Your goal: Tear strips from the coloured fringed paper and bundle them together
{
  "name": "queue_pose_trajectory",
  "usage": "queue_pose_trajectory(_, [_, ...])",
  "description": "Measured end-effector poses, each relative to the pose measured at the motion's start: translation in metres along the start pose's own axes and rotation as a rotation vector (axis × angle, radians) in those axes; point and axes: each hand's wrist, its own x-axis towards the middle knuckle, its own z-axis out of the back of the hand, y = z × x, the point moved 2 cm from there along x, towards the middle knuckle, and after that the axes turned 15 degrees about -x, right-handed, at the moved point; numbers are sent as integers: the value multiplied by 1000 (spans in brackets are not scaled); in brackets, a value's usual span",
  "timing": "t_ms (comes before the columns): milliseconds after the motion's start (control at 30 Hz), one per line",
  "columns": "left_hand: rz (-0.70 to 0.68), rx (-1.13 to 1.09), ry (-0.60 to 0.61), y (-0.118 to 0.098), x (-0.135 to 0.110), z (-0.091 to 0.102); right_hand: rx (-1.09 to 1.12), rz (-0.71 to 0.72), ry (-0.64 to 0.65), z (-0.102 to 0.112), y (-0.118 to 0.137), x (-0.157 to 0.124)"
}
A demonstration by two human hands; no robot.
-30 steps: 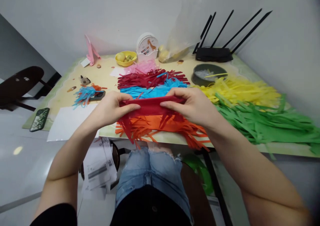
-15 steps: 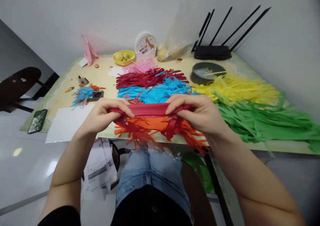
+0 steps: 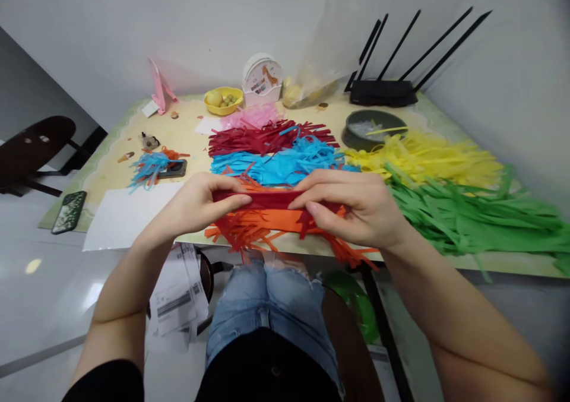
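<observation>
A strip of dark red tissue paper (image 3: 271, 201) is stretched level between my two hands, above the table's front edge. My left hand (image 3: 209, 203) pinches its left end between thumb and fingers. At the right end, my right hand (image 3: 351, 203) has the paper between its fingers and thumb. Directly beneath lies orange fringed paper (image 3: 249, 224), its strands hanging past the edge. Behind it are blue fringed paper (image 3: 276, 164), dark red fringed paper (image 3: 258, 138) and pink fringed paper (image 3: 252, 117).
Yellow (image 3: 427, 158) and green fringed paper (image 3: 481, 218) spread over the right side. A dark round container (image 3: 374, 129) and a black router (image 3: 383, 92) stand behind. To the left lie white paper (image 3: 129, 218), a phone (image 3: 69, 212) and a small blue-orange tassel (image 3: 151, 165).
Both hands have drawn slightly closer together, and the red strip between them looks narrower and darker. My left thumb now lies straighter along it. The view has shifted slightly.
</observation>
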Motion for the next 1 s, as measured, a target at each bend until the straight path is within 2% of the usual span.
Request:
queue_pose_trajectory(133, [-26, 57, -7, 0, 3, -3, 55, -211, 60, -1, -4, 4])
queue_pose_trajectory(267, [15, -18, -20, -1, 1, -4, 168, -329, 151, -9, -8, 6])
queue_pose_trajectory(433, [104, -253, -85, 3, -4, -2, 376, -463, -5, -15, -9, -1])
queue_pose_trajectory(567, [38, -473, -129, 15, -8, 0, 445, -420, -83, -18, -8, -4])
queue_pose_trajectory(700, [-38, -592, -128, 24, -9, -1, 475, -345, -85, -19, -9, -5])
queue_pose_trajectory(867, [-38, -560, -106, 23, -11, -3, 352, -284, -69, -15, -7, -6])
queue_pose_trajectory(1000, [-48, -397, -142, 15, -10, -4, 167, -173, -133, -13, -2, -5])
